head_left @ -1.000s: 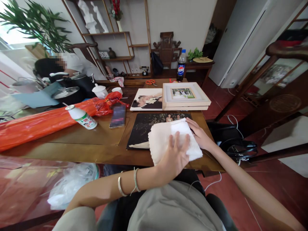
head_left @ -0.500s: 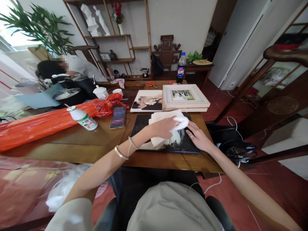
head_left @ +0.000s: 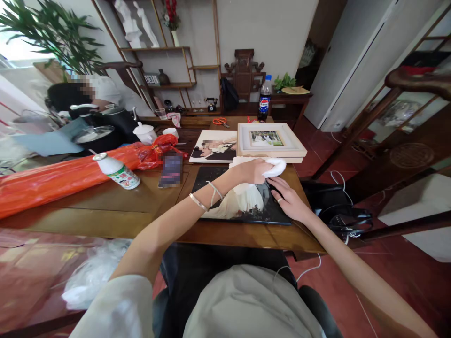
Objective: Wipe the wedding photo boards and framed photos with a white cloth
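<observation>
Photo panel (head_left: 239, 203) lies on the table (head_left: 218, 234), and we seem to be wiping it, left hand (head_left: 252, 171) clutching the white cloth (head_left: 276, 168), right hand (head_left: 289, 199) loosely spread at the panel's right edge, where the next stroke likely wants steadying

We see a pale wall (head_left: 260, 28) at twelve o'clock, wooden shelving (head_left: 165, 48) at eleven, red floor (head_left: 391, 281) at four.

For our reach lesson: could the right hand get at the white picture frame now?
Probably yes: the right hand lies near the white picture frame, and the cloth leaves its near right corner uncovered.
</observation>
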`<state>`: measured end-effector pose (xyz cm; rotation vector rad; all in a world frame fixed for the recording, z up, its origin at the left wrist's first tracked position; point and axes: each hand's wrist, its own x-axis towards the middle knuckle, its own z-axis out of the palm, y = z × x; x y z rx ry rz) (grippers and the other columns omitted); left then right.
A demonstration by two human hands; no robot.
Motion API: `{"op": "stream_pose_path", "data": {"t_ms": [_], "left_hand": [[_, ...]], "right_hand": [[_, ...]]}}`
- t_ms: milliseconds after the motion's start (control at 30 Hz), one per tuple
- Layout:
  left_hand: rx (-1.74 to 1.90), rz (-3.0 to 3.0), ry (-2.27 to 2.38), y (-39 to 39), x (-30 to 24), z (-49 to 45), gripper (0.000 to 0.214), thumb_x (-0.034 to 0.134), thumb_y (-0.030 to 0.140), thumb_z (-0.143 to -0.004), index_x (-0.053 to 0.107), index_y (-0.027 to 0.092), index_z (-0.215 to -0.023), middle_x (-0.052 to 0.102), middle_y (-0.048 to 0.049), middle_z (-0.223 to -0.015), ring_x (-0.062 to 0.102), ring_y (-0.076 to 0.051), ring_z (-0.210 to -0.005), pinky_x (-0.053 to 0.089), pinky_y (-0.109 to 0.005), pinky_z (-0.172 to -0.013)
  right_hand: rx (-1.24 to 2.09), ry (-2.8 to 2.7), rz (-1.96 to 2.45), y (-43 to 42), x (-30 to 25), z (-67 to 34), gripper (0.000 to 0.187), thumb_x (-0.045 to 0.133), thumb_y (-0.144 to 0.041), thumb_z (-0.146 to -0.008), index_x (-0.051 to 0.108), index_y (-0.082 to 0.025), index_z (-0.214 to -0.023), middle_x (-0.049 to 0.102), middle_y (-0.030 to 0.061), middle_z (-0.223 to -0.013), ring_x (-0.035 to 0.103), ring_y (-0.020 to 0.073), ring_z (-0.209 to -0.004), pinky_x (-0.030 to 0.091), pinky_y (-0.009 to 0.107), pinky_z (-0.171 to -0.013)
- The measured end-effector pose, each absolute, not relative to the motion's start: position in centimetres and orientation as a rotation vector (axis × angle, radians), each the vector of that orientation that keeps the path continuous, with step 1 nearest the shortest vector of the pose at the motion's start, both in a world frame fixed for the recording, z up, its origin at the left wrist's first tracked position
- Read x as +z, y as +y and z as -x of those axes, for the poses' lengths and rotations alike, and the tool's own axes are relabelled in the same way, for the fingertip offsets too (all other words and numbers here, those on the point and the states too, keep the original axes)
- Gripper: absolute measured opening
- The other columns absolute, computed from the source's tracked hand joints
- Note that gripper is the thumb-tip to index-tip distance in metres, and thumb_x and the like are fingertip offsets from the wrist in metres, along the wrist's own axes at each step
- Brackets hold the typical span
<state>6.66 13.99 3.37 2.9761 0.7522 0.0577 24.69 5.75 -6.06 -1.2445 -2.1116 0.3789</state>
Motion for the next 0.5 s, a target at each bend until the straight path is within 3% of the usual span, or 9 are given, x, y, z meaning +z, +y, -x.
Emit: {"op": "stream_pose_path", "data": {"t_ms": [100,233,367,500], "left_hand": [[0.009,-3.007,0.803,13.1,2.6,-4.1,0.034,0.045,0.007,-0.077,0.06,0.012,-0.107,0.065,-0.0123,-0.105,0.061,-0.024,-0.099,0.048,-0.033,-0.086],[0.027,-2.984,0.911,12.0,1.6,0.0,0.041,0.045,0.004,-0.075,0.059,0.013,-0.113,0.059,-0.0126,-0.125,0.056,-0.025,-0.113,0.046,-0.035,-0.095],[0.061,-2.958,1.029,11.2,1.2,4.0,0.039,0.043,-0.001,-0.069,0.062,0.013,-0.099,0.046,-0.0098,-0.143,0.052,-0.024,-0.121,0.043,-0.035,-0.102],[0.142,-2.967,1.049,11.4,0.7,7.0,0.027,0.046,0.002,-0.072,0.065,0.015,-0.086,0.048,-0.009,-0.141,0.045,-0.025,-0.129,0.039,-0.038,-0.107]], "right_hand": [[0.384,-2.098,1.22,5.8,-6.1,-24.6,0.044,0.038,-0.035,-0.096,0.048,-0.024,-0.137,0.045,0.0097,-0.145,0.036,0.0273,-0.138,0.028,0.055,-0.114],[0.404,-2.094,1.196,5.8,-6.0,-24.6,0.043,0.039,-0.035,-0.096,0.047,-0.027,-0.137,0.043,0.0074,-0.147,0.033,0.0256,-0.14,0.027,0.054,-0.115],[0.408,-2.086,1.212,5.8,-6.0,-24.6,0.043,0.039,-0.035,-0.095,0.048,-0.027,-0.137,0.043,0.0077,-0.147,0.033,0.0253,-0.14,0.027,0.054,-0.116],[0.404,-2.091,1.217,5.9,-6.1,-24.7,0.043,0.039,-0.035,-0.095,0.049,-0.025,-0.136,0.043,0.0084,-0.148,0.032,0.0247,-0.14,0.027,0.053,-0.116]]}}
